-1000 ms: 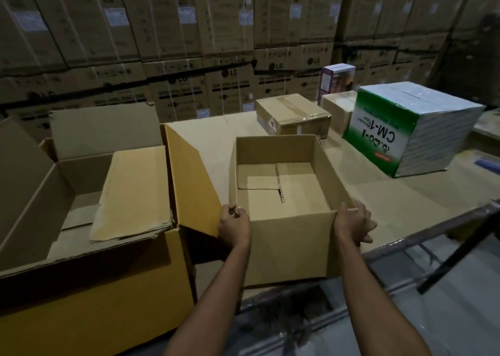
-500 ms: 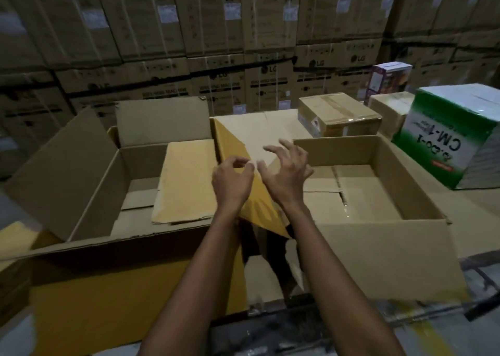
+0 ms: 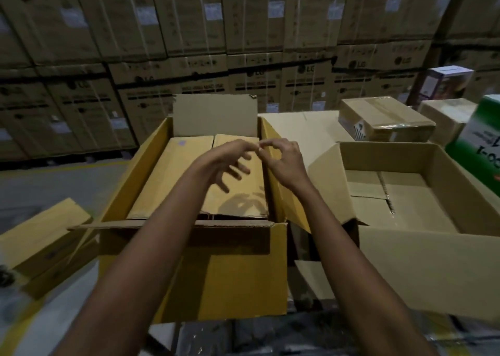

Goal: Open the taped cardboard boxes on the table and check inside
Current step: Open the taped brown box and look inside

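Our left hand [image 3: 230,160] loose and splayed, our right hand [image 3: 285,163] pinching thumb to forefinger, on what we cannot tell, both above the open yellow box [image 3: 230,269], open brown box [image 3: 433,269] rightward, taped box [image 3: 387,120] beyond.

There were two open boxes, a yellow box [image 3: 216,269] and a brown box [image 3: 433,269]. There were two sealed ones, a taped box [image 3: 384,120] and a paler box [image 3: 446,114]. One green carton [image 3: 484,139], one purple box [image 3: 446,82], and two hands: left hand [image 3: 230,163], right hand [image 3: 284,163].
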A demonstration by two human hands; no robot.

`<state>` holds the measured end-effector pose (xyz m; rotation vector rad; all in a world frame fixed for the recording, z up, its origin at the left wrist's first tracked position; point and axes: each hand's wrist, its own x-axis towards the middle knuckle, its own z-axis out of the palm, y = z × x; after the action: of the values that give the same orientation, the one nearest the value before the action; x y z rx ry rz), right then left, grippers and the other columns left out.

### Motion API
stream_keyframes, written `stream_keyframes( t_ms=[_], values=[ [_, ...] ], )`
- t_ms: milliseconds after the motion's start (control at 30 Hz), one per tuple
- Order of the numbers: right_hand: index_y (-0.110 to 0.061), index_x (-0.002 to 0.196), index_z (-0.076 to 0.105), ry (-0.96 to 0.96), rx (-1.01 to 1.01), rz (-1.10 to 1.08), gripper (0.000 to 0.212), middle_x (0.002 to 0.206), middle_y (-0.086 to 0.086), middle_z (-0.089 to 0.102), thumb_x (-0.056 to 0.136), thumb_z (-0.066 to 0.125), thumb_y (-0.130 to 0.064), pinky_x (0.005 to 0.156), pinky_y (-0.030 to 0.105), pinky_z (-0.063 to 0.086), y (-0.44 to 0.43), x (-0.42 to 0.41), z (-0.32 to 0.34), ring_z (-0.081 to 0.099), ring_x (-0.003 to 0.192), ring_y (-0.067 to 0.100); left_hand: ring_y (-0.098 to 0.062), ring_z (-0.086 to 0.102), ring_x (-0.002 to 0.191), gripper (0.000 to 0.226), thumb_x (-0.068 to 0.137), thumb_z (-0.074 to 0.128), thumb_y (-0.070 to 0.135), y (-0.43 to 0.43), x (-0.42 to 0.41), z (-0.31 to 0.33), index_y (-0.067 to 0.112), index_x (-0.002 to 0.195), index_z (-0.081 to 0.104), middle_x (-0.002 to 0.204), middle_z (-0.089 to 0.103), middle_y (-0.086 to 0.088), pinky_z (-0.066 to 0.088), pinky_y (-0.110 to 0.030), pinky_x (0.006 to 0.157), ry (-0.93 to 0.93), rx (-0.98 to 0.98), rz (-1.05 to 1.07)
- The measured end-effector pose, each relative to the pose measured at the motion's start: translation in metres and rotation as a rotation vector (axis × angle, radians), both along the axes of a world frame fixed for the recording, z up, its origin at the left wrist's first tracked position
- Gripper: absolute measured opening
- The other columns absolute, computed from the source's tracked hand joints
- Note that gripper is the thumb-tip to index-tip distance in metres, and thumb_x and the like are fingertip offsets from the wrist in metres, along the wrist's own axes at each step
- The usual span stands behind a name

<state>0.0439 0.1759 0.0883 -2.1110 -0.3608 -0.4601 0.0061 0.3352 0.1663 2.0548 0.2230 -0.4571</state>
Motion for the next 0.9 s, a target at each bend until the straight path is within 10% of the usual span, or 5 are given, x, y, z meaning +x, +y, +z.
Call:
stream_keyframes(
  t_ms=[267, 400, 900],
  values=[
    [-0.036, 0.123, 0.068, 0.078, -0.387, 0.230, 0.035, 0.136, -0.002, 0.061, 0.091, 0.073, -0.049, 0.108, 0.045, 0.039, 0.057, 0.018, -0.032, 0.039, 0.134, 0.021, -0.038, 0.024, 0.150, 0.068, 0.102, 0.054, 0.043, 0.081, 0.030, -0.066, 0.015, 0.158, 0.029, 0.164, 0.026, -0.018, 0.028, -0.055, 0.116, 0.192, 0.633, -0.245],
    [-0.040, 0.130, 0.063, 0.093, -0.649, 0.298, 0.053, 0.143, -0.002, 0.054, 0.082, 0.077, -0.060, 0.107, 0.051, 0.035, 0.082, 0.020, -0.040, 0.033, 0.137, 0.022, -0.044, -0.009, 0.153, 0.099, 0.084, 0.063, 0.070, 0.107, 0.026, -0.107, 0.038, 0.160, 0.010, 0.166, -0.006, -0.021, 0.006, -0.078, 0.111, 0.072, 1.194, -0.370],
    [-0.052, 0.147, 0.046, -0.104, -0.998, 0.369, 0.050, 0.158, 0.002, 0.036, 0.099, 0.060, -0.045, 0.110, 0.058, 0.026, 0.087, 0.014, -0.074, 0.022, 0.146, 0.027, -0.029, 0.031, 0.138, 0.029, 0.084, 0.075, 0.037, 0.137, 0.025, -0.083, 0.038, 0.112, 0.070, 0.143, 0.046, -0.007, 0.036, -0.055, 0.106, -0.648, 1.208, -0.210]
  ],
)
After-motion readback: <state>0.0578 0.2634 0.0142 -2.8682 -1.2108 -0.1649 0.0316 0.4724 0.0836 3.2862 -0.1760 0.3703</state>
